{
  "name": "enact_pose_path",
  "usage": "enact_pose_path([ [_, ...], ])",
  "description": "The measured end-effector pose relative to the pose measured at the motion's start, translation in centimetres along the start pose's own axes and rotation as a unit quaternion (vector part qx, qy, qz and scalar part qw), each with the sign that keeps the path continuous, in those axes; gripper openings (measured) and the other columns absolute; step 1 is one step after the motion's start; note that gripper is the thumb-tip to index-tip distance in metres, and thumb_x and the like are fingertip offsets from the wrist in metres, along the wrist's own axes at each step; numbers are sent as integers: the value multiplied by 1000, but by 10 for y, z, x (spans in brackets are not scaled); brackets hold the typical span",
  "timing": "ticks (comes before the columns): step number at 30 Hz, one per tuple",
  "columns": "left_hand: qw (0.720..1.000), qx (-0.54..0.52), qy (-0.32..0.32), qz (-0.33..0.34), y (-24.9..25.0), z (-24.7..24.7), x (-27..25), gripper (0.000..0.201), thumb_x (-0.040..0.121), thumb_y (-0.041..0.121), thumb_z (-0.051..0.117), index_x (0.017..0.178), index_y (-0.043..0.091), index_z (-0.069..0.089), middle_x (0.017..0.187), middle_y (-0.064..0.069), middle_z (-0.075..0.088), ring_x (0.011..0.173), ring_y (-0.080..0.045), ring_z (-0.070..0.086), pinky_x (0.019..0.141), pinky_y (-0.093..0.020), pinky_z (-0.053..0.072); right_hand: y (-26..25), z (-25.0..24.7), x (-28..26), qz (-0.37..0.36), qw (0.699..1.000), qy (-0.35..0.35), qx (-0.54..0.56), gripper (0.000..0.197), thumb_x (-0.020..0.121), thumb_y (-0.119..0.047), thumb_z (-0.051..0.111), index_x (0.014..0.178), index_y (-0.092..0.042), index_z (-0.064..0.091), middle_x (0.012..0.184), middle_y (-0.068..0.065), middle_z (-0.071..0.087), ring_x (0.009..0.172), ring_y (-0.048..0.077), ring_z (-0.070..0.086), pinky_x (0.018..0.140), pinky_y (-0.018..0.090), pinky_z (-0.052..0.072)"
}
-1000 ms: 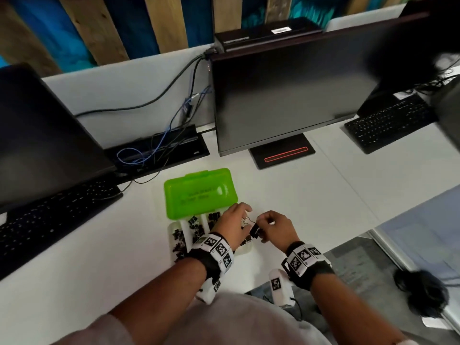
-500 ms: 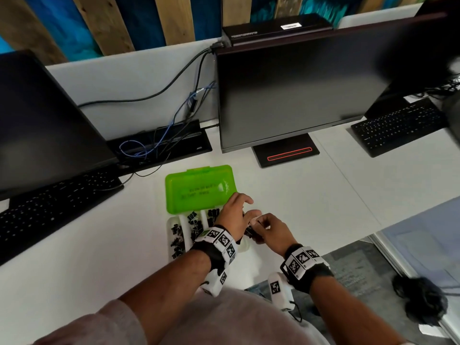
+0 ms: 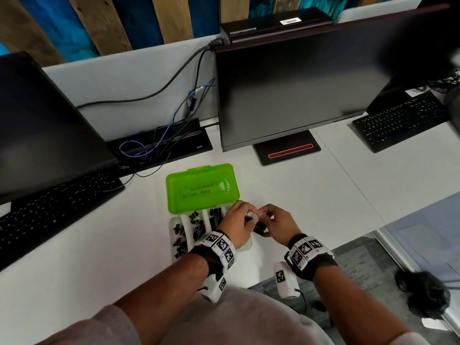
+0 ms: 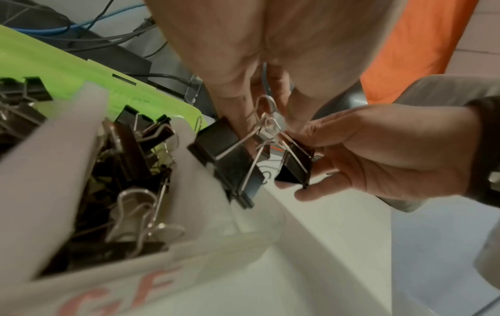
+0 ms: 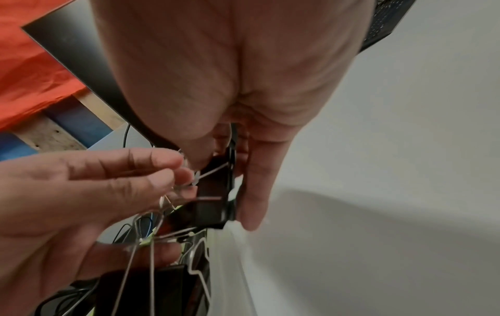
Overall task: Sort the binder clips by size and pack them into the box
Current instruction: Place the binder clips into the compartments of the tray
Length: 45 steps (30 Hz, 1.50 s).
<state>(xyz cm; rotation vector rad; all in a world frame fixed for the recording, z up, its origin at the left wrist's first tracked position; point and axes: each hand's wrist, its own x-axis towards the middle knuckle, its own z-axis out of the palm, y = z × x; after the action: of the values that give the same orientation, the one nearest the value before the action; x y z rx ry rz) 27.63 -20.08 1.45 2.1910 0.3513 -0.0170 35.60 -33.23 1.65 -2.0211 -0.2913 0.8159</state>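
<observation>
An open box (image 3: 172,229) with white dividers and a flipped-back green lid (image 3: 201,188) holds several black binder clips (image 3: 196,224) in its compartments. Over the box's right end, my left hand (image 3: 250,215) pinches the interlocked wire handles (image 4: 266,111) of two large black clips. One large clip (image 4: 227,158) hangs from those handles at the box wall. My right hand (image 3: 264,218) grips the other large clip (image 5: 216,192) by its body, close against the left fingers (image 5: 162,171). The rightmost compartment is hidden under my left hand in the head view.
The box sits near the front edge of a white desk (image 3: 298,195). Behind it stand a monitor (image 3: 298,83) on a base (image 3: 286,150) and a cable tray (image 3: 159,145). Keyboards lie at far left (image 3: 49,207) and far right (image 3: 398,120).
Both hands have stayed together at the box's right end. My left hand has lifted slightly off the box and its fingertips now meet the right hand's at the clip handles.
</observation>
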Motion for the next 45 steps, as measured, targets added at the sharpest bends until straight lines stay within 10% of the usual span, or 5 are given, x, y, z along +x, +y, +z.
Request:
enact_pose_path([
  [17,996,71,18,-41,-6,-28,-9,12,85,16,64,93,13,55,105,-3,49,85,-23,58,81,-33,49,-5,14,4,-25,995,91,15,28,72,-26,80,66,-18,54,75,8,69,71,24,68,67,29,52],
  [24,995,83,-43,-22,-3,-34,-18,33,86,19,64,117,21,51,126,4,41,106,-18,55,89,-32,48,-4,15,-1,-52,998,11,-45,60,67,-6,72,114,-34,47,72,-3,49,64,18,54,68,30,49],
  [35,969,233,-79,18,-7,-34,-28,27,85,16,65,107,16,49,130,3,30,72,-20,55,57,-28,36,-8,7,-6,-47,998,-3,-39,11,73,-12,76,77,-15,66,65,0,62,54,2,56,57,9,42],
  [42,960,262,-77,58,-9,-39,-29,23,91,16,51,112,19,59,144,-1,27,106,-27,55,80,-39,50,3,6,-11,-28,998,-50,32,35,73,0,68,95,-26,60,70,0,45,57,20,53,57,32,53],
  [45,945,293,-130,66,-7,-37,-31,36,86,38,59,118,22,54,144,2,20,117,-26,46,91,-42,45,1,7,-9,-20,999,-20,15,46,73,1,66,109,-26,57,72,0,45,57,18,55,63,23,56],
])
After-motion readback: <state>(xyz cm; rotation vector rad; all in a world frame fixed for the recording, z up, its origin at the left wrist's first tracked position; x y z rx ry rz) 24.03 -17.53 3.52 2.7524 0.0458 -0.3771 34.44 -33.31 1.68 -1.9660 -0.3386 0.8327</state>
